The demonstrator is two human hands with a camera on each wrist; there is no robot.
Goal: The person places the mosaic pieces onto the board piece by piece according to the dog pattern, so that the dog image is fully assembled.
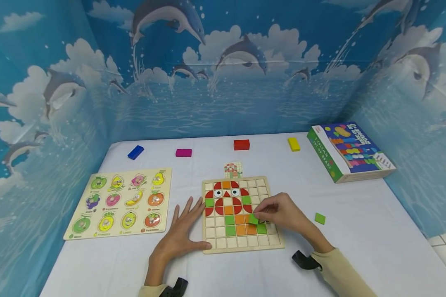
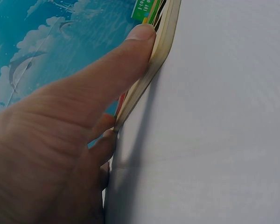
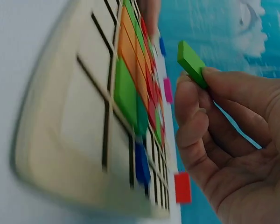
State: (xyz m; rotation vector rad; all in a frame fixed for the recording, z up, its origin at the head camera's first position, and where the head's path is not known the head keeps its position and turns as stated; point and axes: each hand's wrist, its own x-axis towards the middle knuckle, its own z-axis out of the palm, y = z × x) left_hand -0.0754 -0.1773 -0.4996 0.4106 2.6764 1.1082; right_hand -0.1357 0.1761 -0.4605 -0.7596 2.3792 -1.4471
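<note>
A wooden grid board (image 1: 245, 249) bears a picture of red, orange and green tiles with two round eyes. My left hand (image 1: 183, 231) lies with fingers spread at its left side; the thumb (image 2: 139, 42) and fingertips touch the board's edge. Between thumb and fingers, my right hand (image 1: 282, 212) pinches a green square tile (image 3: 192, 64). In the head view this tile overlaps the lower right of the picture, beside an orange tile (image 1: 251, 229) and another green tile (image 1: 262, 228). Just past the board's top edge lies a small pattern card (image 1: 233, 170).
A loose green tile (image 1: 320, 218) lies right of my right wrist. At left is a fruit picture board (image 1: 166, 214). Blue (image 1: 135, 152), magenta (image 1: 183, 153), red (image 1: 241, 144) and yellow (image 1: 293, 144) blocks line the back. A game box (image 1: 351, 150) stands at back right.
</note>
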